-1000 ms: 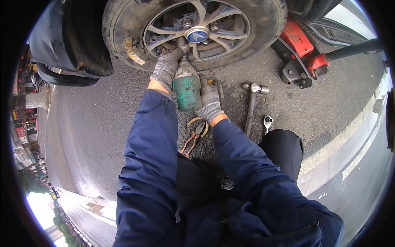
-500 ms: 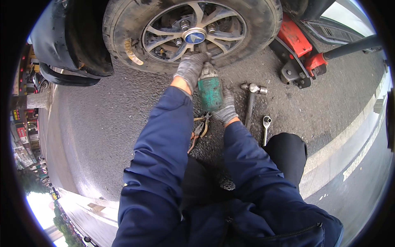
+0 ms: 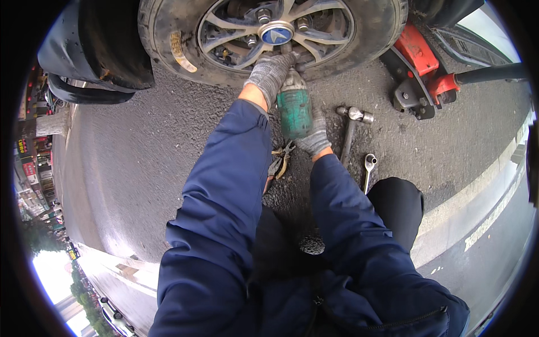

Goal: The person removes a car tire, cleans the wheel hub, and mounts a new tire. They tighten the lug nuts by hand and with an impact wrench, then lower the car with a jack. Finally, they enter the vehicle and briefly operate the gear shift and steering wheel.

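Observation:
Both my hands wear grey knit gloves and hold a green impact wrench [image 3: 295, 114] with a grey metal nose. My left hand [image 3: 271, 73] closes round its front end, close to the wheel's lower spokes. Lower down, my right hand [image 3: 315, 136] grips the tool's rear from the right, its fingers partly hidden by the body. The wrench points at the lower part of the silver spoked wheel [image 3: 331, 46], just below the blue centre cap [image 3: 277, 36]. Its socket end reaches in among the spokes; whether it sits on a nut is hidden. Lug nuts [image 3: 264, 16] show around the hub.
Pliers [image 3: 279, 163] with worn handles, a ball-peen hammer [image 3: 351, 126] and a ratchet [image 3: 369, 171] lie on the asphalt near my right arm. A red floor jack [image 3: 417, 50] stands right of the tyre [image 3: 163, 42]. Black bodywork [image 3: 95, 45] hangs at upper left.
My view has shifted slightly, so the wheel and tools sit a little higher and further right. Both hands keep their hold on the impact wrench at the wheel.

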The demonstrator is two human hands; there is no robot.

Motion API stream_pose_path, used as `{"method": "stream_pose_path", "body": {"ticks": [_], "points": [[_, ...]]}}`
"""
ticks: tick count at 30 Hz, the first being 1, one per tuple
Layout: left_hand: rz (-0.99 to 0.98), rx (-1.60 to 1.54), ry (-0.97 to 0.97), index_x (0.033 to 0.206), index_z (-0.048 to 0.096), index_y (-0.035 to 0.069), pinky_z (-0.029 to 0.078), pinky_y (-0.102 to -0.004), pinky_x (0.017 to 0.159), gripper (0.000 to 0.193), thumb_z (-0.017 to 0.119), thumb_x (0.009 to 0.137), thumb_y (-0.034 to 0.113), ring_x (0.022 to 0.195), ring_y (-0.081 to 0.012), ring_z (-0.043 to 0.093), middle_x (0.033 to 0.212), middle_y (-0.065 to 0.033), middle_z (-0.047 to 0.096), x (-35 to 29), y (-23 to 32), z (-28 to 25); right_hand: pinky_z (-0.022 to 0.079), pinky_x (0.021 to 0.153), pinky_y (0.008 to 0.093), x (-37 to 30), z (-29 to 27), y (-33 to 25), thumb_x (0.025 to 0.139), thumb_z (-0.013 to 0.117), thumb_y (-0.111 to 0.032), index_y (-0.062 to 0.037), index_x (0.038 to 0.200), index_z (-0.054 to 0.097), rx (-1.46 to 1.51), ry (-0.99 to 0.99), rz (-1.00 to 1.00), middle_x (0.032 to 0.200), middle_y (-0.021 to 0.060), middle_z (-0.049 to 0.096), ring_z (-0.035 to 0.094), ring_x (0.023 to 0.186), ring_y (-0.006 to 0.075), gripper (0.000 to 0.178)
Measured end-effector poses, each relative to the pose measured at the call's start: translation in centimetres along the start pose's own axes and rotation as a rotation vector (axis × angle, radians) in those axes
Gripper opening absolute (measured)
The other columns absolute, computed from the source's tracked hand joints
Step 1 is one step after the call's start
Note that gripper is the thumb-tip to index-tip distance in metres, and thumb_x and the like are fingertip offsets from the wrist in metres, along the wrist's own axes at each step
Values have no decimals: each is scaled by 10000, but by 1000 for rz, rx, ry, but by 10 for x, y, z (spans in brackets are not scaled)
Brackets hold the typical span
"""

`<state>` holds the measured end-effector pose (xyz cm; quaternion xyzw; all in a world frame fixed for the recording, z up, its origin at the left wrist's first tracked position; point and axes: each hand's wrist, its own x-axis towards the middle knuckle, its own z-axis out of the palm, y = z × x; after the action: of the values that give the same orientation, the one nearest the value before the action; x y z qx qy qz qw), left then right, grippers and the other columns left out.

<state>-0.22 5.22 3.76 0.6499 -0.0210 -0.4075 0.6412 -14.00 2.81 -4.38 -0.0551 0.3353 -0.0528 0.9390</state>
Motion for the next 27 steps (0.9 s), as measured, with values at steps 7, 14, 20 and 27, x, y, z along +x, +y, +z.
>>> {"method": "stream_pose_path", "body": {"ticks": [7, 14, 20, 27], "points": [[-37, 86, 49, 1017, 568, 17, 561, -387, 544, 189, 581, 901, 165, 607, -236, 634, 780, -106, 642, -14, 10, 1, 529, 767, 375, -7, 12, 1, 950, 503, -357, -71, 1164, 554, -103, 90, -172, 1048, 96, 620, 613, 898, 225, 361], [12, 37, 61, 1005, 555, -31, 558, -366, 512, 225, 642, 855, 113, 598, -238, 635, 752, -136, 637, -44, 2, 22, 524, 805, 386, -26, -9, 7, 954, 479, -364, -85, 1161, 562, 131, -32, -43, 1066, 107, 619, 608, 914, 244, 357], [224, 112, 92, 892, 618, -5, 480, -300, 473, 200, 664, 858, 187, 541, -151, 591, 709, -70, 639, -25, 12, 37, 524, 827, 438, -36, -8, -21, 976, 403, -339, -87, 1179, 535, 350, -280, 19, 1079, 119, 611, 615, 934, 277, 350], [506, 288, 944, 1061, 637, -50, 484, -369, 842, 448, 665, 809, 319, 914, -294, 652, 995, -198, 673, -61, 52, -53, 522, 827, 427, -18, -4, -24, 966, 450, -356, -81, 1170, 542, 217, -133, -29, 1106, 115, 600, 612, 945, 267, 355]]}}
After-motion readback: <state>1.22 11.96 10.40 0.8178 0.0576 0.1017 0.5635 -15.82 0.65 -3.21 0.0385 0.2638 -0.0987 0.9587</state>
